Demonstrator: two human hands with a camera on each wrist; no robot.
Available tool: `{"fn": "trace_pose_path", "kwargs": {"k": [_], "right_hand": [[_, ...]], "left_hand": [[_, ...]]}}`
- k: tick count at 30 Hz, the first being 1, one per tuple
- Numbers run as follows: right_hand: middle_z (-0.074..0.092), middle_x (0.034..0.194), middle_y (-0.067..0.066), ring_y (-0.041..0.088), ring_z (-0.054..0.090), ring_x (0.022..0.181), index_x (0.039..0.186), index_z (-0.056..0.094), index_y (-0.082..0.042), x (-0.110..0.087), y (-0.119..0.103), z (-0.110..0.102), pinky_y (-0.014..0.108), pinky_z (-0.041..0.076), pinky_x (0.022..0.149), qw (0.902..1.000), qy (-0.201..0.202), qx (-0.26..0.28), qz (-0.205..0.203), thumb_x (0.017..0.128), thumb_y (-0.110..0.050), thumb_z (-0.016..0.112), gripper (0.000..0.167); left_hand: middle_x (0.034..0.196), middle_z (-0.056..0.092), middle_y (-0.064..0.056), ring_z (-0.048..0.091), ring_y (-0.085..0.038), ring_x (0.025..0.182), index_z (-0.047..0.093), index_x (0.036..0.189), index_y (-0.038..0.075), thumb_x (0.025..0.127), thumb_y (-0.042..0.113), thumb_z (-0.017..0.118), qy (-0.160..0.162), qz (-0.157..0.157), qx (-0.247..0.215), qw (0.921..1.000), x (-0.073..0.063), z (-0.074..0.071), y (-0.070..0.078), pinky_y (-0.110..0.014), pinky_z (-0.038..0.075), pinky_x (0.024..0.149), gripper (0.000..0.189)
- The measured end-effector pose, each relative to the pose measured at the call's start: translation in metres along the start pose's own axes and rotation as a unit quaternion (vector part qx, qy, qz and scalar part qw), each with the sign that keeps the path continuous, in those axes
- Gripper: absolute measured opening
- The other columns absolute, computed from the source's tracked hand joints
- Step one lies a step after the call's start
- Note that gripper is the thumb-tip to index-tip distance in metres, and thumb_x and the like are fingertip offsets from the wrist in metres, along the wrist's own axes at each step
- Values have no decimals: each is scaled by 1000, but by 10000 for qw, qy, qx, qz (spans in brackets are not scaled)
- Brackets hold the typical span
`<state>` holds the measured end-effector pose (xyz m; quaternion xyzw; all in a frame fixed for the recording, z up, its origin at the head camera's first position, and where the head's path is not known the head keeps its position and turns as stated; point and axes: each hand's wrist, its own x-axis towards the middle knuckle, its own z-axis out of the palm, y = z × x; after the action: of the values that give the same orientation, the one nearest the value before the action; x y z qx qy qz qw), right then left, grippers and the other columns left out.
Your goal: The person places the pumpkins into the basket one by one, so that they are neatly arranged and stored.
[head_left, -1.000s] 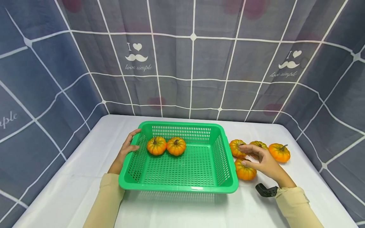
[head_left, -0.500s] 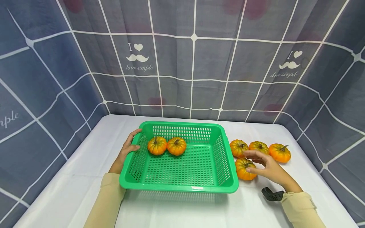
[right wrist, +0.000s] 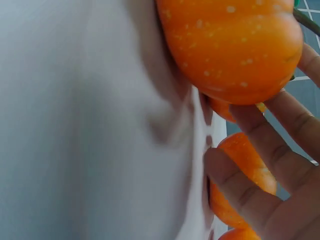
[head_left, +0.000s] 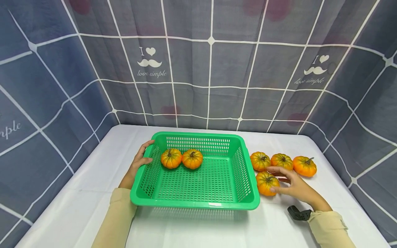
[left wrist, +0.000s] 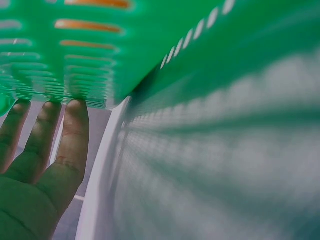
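Note:
A green plastic basket with slotted walls holds two small orange pumpkins near its far left corner. My left hand holds the basket's left rim, thumb over the edge; in the left wrist view the fingertips touch the slotted wall from outside. Right of the basket, my right hand is beside the nearest pumpkin, its thumb at the near side and its other fingers reaching over the far side. In the right wrist view the fingers are spread and mostly straight, close against this pumpkin.
Three more pumpkins stand in a row behind the right hand: one by the basket, a middle one and a right one. A white cloth covers the table. Grey-blue checked curtains enclose the back and sides.
My right hand has drawn back right and slightly nearer, from over the left pumpkins to the right side of the nearest one. The left hand and basket have stayed in place.

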<state>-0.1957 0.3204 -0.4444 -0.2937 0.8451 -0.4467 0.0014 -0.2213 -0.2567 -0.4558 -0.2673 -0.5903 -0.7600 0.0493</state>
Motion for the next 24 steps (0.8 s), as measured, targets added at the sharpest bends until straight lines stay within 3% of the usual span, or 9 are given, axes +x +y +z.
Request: {"fn": "trace_pose_path", "kwargs": {"k": [3, 9, 13, 18, 24], "right_hand": [[64, 142, -9, -4, 57, 121, 144, 59, 7, -2, 1, 0, 20, 53, 98, 9997, -84, -90, 198, 84, 1, 87, 66], [61, 145, 23, -1, 57, 122, 149, 57, 2, -3, -1, 0, 25, 54, 100, 9979, -244, -330, 510, 84, -8, 91, 73], [58, 148, 24, -1, 56, 121, 151, 56, 0, -4, -1, 0, 22, 51, 101, 9966, -322, -454, 605, 83, -12, 93, 78], [58, 150, 23, -7, 51, 123, 152, 56, -1, -4, -1, 3, 13, 42, 103, 9952, -389, -538, 714, 83, -17, 94, 80], [60, 148, 21, -9, 50, 123, 151, 57, -2, -6, -1, 3, 12, 41, 104, 9943, -362, -664, 748, 84, -20, 93, 78]], "left_hand": [[144, 60, 8, 62, -8, 125, 55, 149, 30, 92, -10, 36, -18, 5, -12, 10000, 0, 0, 0, -21, 54, 99, 72], [144, 60, 8, 62, -7, 124, 55, 149, 30, 91, -11, 36, -97, 119, -10, 9999, 1, -2, -1, -20, 54, 98, 73], [144, 60, 8, 63, -7, 123, 55, 150, 29, 91, -11, 36, -149, 189, -42, 9997, 1, -3, -2, -20, 54, 98, 74], [144, 59, 8, 62, -8, 124, 54, 149, 29, 92, -10, 36, -7, 12, -17, 10000, 0, -1, -2, -21, 54, 98, 72], [145, 59, 7, 62, -9, 125, 53, 149, 30, 92, -7, 39, 244, -252, 214, 9992, -2, 1, 0, -22, 55, 98, 69]]}}
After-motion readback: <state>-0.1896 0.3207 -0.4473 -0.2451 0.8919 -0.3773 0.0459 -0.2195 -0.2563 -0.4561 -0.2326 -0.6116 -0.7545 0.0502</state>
